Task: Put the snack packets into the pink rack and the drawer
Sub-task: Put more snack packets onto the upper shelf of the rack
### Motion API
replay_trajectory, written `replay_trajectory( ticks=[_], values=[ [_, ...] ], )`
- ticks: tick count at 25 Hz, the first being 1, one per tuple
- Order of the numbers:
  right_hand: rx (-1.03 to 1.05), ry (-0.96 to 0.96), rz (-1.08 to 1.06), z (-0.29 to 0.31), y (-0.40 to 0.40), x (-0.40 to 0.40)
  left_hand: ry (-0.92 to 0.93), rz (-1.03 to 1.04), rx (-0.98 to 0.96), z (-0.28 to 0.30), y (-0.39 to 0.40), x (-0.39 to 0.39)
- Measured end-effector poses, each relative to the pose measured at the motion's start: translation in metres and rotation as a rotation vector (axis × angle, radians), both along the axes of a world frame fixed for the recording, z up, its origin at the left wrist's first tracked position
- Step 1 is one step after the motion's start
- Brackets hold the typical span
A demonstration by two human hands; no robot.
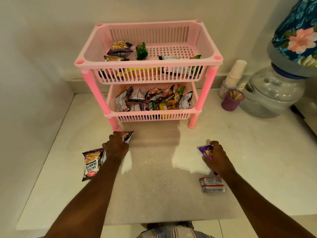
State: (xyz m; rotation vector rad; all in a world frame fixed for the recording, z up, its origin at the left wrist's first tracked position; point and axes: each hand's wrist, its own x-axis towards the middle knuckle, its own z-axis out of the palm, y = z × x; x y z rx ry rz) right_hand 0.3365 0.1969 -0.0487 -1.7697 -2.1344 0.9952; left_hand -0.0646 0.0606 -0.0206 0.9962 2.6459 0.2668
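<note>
A two-tier pink rack (148, 62) stands at the back of the white counter (154, 186). Its top basket holds a few packets; the lower basket (151, 115) is crowded with several. My left hand (115, 146) is closed on a dark snack packet (127, 135) on the counter near the rack's front left leg. A salted peanuts packet (91, 163) lies flat just left of that wrist. My right hand (217, 158) grips a purple packet (205, 152). A red-and-white packet (212, 184) lies below that hand. No drawer is visible.
At the right stand a purple cup of wooden sticks (232, 100), a stack of paper cups (235, 71) and a large water jar (272, 93) with a floral cloth cover. Walls close the left side and the back.
</note>
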Motion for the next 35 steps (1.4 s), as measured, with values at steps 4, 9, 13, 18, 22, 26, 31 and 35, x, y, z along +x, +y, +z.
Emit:
replay_trajectory(
  ticks=[4, 9, 13, 18, 22, 26, 31, 35],
  values=[
    [-0.018, 0.08, 0.034, 0.004, 0.003, -0.007, -0.019, 0.009, 0.049, 0.001, 0.002, 0.005],
    [-0.035, 0.137, 0.102, 0.004, 0.002, -0.011, -0.068, 0.02, 0.112, -0.002, 0.003, 0.028],
    [0.023, 0.091, 0.141, 0.002, -0.002, -0.013, -0.183, -0.005, 0.204, 0.001, 0.006, 0.062],
    [0.062, 0.052, 0.158, 0.004, 0.0, -0.011, -0.317, -0.085, 0.4, 0.03, 0.018, 0.105],
    [0.06, 0.055, 0.177, 0.006, 0.001, -0.013, -0.255, -0.243, 0.566, 0.086, 0.032, 0.142],
    [0.032, 0.001, 0.197, 0.007, 0.007, -0.013, -0.201, -0.461, 0.734, 0.161, 0.045, 0.168],
    [0.023, -0.048, 0.233, 0.007, 0.009, -0.01, -0.097, -0.561, 0.854, 0.26, 0.077, 0.164],
    [0.006, -0.066, 0.246, 0.007, 0.014, -0.009, -0.067, -0.599, 0.879, 0.324, 0.114, 0.14]
  ],
)
